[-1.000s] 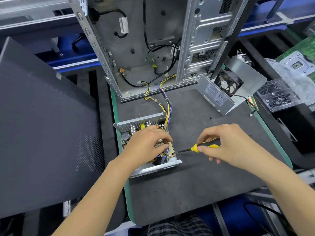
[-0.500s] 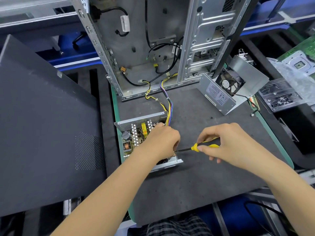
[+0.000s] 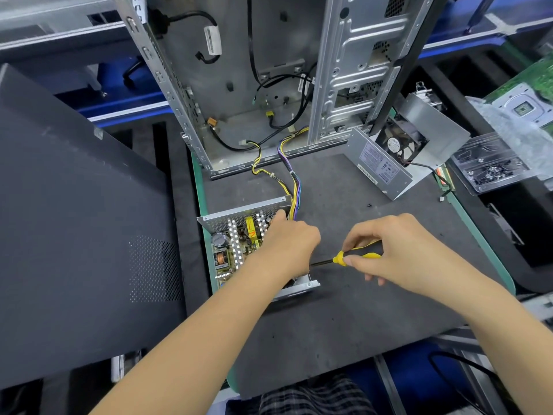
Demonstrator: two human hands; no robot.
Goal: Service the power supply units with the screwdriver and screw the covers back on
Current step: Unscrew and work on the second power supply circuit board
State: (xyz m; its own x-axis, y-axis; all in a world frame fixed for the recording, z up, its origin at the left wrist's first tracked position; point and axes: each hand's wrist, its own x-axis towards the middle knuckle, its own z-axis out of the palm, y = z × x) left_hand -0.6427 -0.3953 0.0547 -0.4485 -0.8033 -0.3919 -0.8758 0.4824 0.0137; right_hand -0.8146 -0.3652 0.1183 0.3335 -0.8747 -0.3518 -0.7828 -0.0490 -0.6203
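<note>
An open power supply unit (image 3: 236,244) lies on the dark mat, its circuit board, capacitor and heat sinks exposed. A bundle of yellow and purple wires (image 3: 294,193) runs from it into the computer case. My left hand (image 3: 287,244) rests over the unit's right side, fingers curled around its right wall. My right hand (image 3: 398,250) grips a yellow-handled screwdriver (image 3: 350,258) held level, its black shaft pointing left at the unit's right wall; the tip is hidden behind my left hand. The unit's removed cover (image 3: 386,169), with a fan, lies at the back right.
An open metal computer case (image 3: 269,85) stands upright at the back. A large dark side panel (image 3: 77,220) leans at the left. A clear plastic tray (image 3: 490,169) and a green circuit board (image 3: 526,94) sit at the right. The mat (image 3: 344,319) has a green edge.
My left hand has slid from the middle of the board to the unit's right side, uncovering the heat sinks. The right hand and screwdriver have barely moved.
</note>
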